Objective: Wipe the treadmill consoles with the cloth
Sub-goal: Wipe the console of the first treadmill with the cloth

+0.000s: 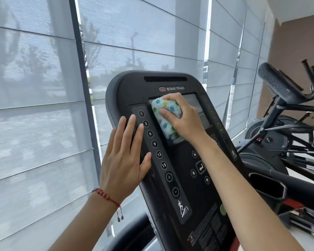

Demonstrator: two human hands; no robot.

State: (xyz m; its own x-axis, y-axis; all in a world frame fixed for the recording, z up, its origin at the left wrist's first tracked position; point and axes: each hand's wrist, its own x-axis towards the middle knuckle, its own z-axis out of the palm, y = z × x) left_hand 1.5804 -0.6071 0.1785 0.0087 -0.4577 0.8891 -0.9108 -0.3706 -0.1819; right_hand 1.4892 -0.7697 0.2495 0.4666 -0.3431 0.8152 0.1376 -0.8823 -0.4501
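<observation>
One white cloth [166, 117], dotted blue, green and yellow, is bunched in the curled right hand [183, 116] against the black console [179, 160] screen; left hand [124, 156] rests flat, fingers straight, on its edge.

Bright, even daylight through sheer blinds [34, 87]; soft shadows, faint glare on the screen [198, 109]. Slight overall blur, wide-angle bending toward the edges.

The left hand [124, 153] lies flat along the console [181, 178] left edge, blocking that side. Open room left toward the window blinds [34, 105]; exercise bikes [288, 127] crowd the right
</observation>
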